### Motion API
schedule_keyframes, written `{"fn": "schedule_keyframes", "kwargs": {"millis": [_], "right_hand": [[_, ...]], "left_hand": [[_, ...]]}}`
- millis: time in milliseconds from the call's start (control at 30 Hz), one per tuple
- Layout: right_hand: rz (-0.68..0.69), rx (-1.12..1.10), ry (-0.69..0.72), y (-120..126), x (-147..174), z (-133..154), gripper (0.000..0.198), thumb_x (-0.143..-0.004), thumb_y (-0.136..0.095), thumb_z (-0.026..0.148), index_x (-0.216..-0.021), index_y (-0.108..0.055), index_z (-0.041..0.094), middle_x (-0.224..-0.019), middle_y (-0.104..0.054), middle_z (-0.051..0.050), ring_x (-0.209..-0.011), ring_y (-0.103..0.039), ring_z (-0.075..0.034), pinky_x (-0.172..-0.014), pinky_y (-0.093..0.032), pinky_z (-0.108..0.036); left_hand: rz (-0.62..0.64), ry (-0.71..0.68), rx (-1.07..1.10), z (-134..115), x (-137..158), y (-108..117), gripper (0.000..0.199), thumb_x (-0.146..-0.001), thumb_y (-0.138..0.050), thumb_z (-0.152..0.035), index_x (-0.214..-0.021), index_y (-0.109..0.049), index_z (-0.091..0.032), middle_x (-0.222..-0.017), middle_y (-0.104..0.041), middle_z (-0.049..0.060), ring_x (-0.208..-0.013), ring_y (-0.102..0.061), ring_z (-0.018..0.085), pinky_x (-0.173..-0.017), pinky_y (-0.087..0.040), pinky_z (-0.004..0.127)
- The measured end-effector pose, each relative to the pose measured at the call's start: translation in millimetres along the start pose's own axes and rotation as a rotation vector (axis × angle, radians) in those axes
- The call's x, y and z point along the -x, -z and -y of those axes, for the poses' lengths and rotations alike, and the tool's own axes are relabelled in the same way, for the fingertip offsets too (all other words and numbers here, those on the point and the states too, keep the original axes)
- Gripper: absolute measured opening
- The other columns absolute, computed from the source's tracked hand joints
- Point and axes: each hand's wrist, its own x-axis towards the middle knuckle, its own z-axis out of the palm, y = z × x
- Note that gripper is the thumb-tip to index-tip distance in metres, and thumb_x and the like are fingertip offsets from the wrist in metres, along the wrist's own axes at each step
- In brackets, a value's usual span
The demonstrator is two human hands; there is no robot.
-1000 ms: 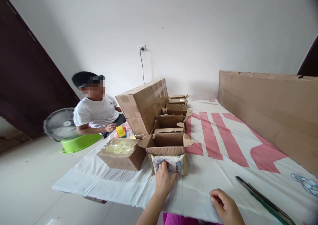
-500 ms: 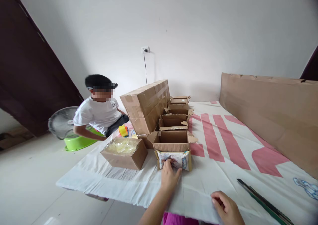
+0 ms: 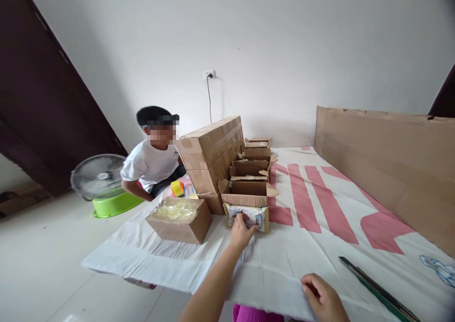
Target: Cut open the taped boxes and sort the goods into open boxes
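My left hand reaches forward over the table, its fingers bent against a white printed plastic packet with yellowish ends. The packet stands on its long side, flush with the front of an open cardboard box. Behind that box, several more open boxes run in a row toward the wall. At the near table edge rests my right hand, fingers loosely curled with nothing visible in them. To its right lies a utility knife with a green and black handle.
A taped cardboard box sits left of the packet, near a yellow-orange tape dispenser. Stacked closed boxes line the row's left side. A tall cardboard sheet borders the right. Another person sits at the far left, beside a fan.
My left hand has moved forward with the packet, and the nearest open box has slid slightly toward the wall. The other person leans a little to the right. My right hand stays put.
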Motion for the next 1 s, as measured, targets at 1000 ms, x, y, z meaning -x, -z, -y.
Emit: {"fn": "schedule_keyframes", "kwargs": {"millis": [1000], "right_hand": [[-0.084, 0.007, -0.051, -3.2, 2.1, 13.3, 0.027, -0.092, -0.045, 0.038, -0.079, -0.063, 0.023, -0.073, -0.067, -0.002, -0.069, -0.064, -0.018, -0.067, -0.049, -0.028]], "left_hand": [[0.022, 0.063, -0.024, -7.6, -47.2, -13.1, 0.047, -0.071, -0.076, -0.036, -0.105, -0.049, -0.018, -0.112, -0.061, 0.013, -0.109, -0.060, 0.030, -0.091, -0.043, 0.039]]}}
